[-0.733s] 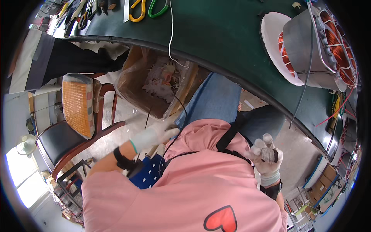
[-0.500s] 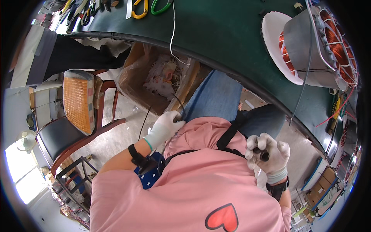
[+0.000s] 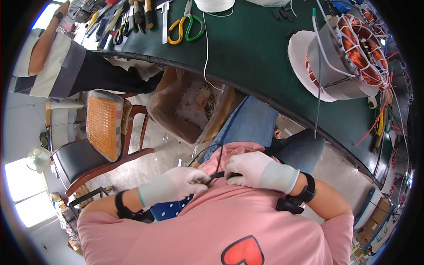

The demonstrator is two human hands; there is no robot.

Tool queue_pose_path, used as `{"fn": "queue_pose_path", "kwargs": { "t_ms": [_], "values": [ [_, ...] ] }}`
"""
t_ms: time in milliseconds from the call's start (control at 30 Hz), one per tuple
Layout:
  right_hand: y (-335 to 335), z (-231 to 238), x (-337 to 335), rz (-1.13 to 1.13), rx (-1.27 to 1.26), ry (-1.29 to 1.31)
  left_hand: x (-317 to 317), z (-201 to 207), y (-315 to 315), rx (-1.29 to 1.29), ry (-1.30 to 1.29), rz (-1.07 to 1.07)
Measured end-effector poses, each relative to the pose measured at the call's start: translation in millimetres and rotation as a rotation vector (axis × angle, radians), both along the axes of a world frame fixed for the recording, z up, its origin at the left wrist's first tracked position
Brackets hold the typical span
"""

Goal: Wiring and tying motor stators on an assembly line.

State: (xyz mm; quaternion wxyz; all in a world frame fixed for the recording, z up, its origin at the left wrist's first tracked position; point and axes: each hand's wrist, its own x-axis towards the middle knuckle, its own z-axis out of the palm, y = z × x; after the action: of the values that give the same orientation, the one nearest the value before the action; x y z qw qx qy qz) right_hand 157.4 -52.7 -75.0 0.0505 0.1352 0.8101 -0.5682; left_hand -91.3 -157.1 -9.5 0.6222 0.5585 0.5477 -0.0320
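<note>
In front of my waist, both my white-gloved hands come close together over the pink shirt (image 3: 212, 212). My left hand (image 3: 179, 184) is closed, its thumb and fingers pinching one end of a short stretch of black strap (image 3: 217, 175). From the other side, my right hand (image 3: 254, 171) curls its fingers around the strap; its palm faces down and hides whatever else lies under it. A thin black cord (image 3: 220, 155) rises from between the hands toward my lap. Each wrist wears a black band.
A green workbench (image 3: 251, 48) holds pliers, scissors (image 3: 176, 30), a caliper and a motor stator (image 3: 335, 66) with copper windings. Under it stands a plastic-lined carton (image 3: 170, 110) of scraps. A chair (image 3: 104, 126) and another person (image 3: 66, 62) are at left.
My right hand has moved left to the waist, turning palm down; small black pieces seen in it before are now hidden. My left hand has come down toward it. The view has shifted slightly.
</note>
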Motion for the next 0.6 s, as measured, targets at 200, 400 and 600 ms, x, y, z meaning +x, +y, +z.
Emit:
{"fn": "queue_pose_path", "kwargs": {
  "t_ms": [200, 400, 600],
  "values": [
    [-4, -2, 12, 0.073, 0.347, -0.214, 32, -29, -19, 0.214, 0.017, 0.206],
    [0, 2, 12, 0.042, 0.532, -0.233, 46, -48, -13, 0.472, 0.01, 0.023],
    [10, -8, 20, -0.08, 0.76, -0.024, 57, -59, 7, 0.65, 0.06, -0.069]
  ]
}}
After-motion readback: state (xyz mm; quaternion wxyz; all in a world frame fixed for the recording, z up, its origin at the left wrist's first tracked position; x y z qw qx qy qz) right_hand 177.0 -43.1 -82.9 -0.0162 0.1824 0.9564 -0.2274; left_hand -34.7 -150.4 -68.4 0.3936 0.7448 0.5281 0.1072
